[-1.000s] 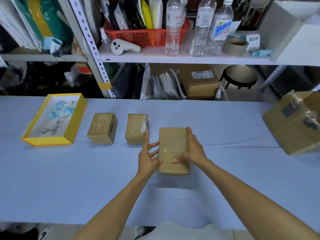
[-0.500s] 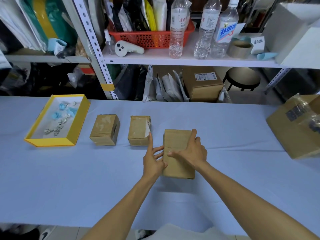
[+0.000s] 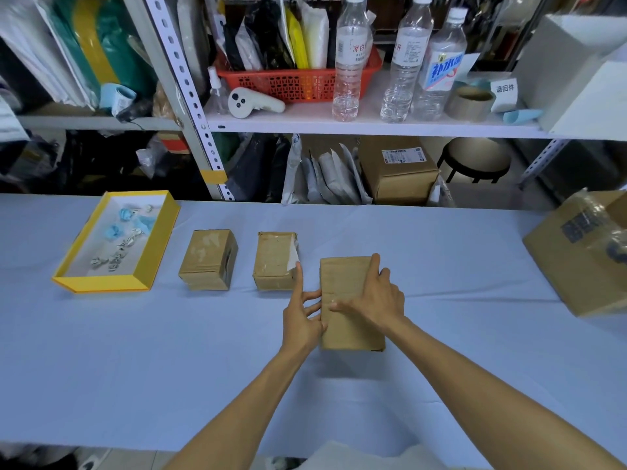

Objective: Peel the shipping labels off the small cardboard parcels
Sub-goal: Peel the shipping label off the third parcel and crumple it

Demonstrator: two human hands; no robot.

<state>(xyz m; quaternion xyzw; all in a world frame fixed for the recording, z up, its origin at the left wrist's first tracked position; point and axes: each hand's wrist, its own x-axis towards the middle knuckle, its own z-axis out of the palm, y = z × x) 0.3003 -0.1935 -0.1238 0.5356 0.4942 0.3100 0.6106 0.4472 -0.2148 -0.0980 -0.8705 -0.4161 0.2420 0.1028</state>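
Observation:
Three small cardboard parcels stand in a row on the pale blue table (image 3: pixel 135 368). The nearest parcel (image 3: pixel 342 276) lies flat under my hands. My right hand (image 3: pixel 373 300) rests on its top, thumb pressing near the left edge. My left hand (image 3: pixel 302 317) touches the parcel's left side with fingers spread. The middle parcel (image 3: pixel 273 262) has a white label remnant curling at its right edge. The left parcel (image 3: pixel 207 259) shows pale scuffed patches on top.
A yellow tray (image 3: pixel 159 252) at the left holds crumpled blue and white scraps. A large cardboard box (image 3: pixel 556 266) sits at the right table edge. Shelving with bottles (image 3: pixel 349 62), a red basket (image 3: pixel 305 84) and a labelled box (image 3: pixel 397 171) stands behind the table.
My right hand slid from the parcel's right edge onto its top, towards the left edge. My left hand stayed at the left side.

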